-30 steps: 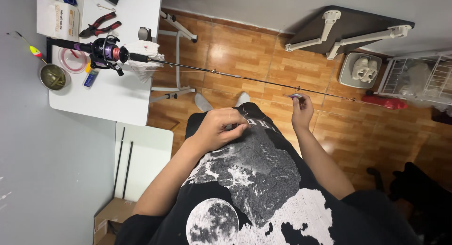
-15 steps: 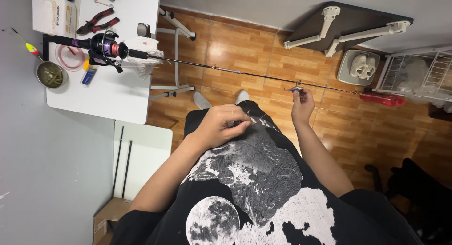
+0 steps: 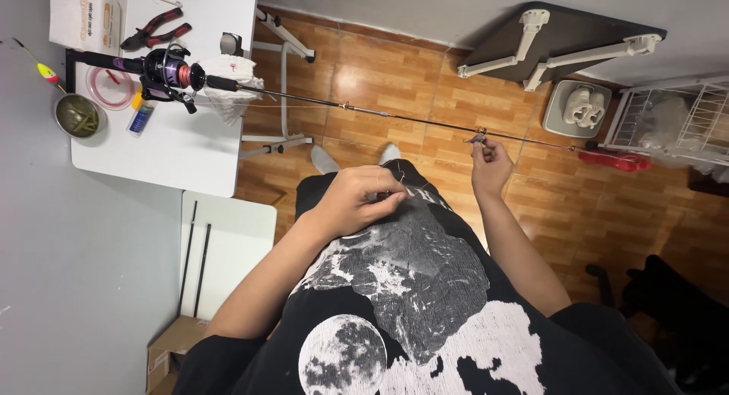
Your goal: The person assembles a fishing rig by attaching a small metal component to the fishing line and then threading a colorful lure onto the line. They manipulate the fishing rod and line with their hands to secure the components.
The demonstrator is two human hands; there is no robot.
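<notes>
A fishing rod (image 3: 395,116) runs across the upper half of the frame, its handle and reel (image 3: 173,70) resting on the white table (image 3: 175,148) at upper left and its thin shaft reaching out over the wooden floor (image 3: 395,76) toward a red thing (image 3: 616,161) at the right. The right hand (image 3: 490,161), at centre right, is pinched closed on a small ring guide (image 3: 478,138) along the shaft — thumb and fingertips together at the ring. The left hand (image 3: 357,200), in the middle of the frame over the black printed shirt (image 3: 410,289), has its fingers curled together as if nipping something fine; a fishing line is too thin to make out there, so I cannot tell what it grips. A faint line seems to run beside the shaft from the reel as far as the first guide near the table, which suggests the reel end is already dealt with, while the stretch from the right hand out to the tip shows no line that I can see. On the table lie red-handled pliers (image 3: 152,29), a round clear dish (image 3: 108,85), a small bowl (image 3: 76,116) and a white cloth (image 3: 231,88). At upper right stand a dark folded table (image 3: 562,38), a pair of white shoes (image 3: 583,107) on a tray, and a wire rack (image 3: 676,118).
</notes>
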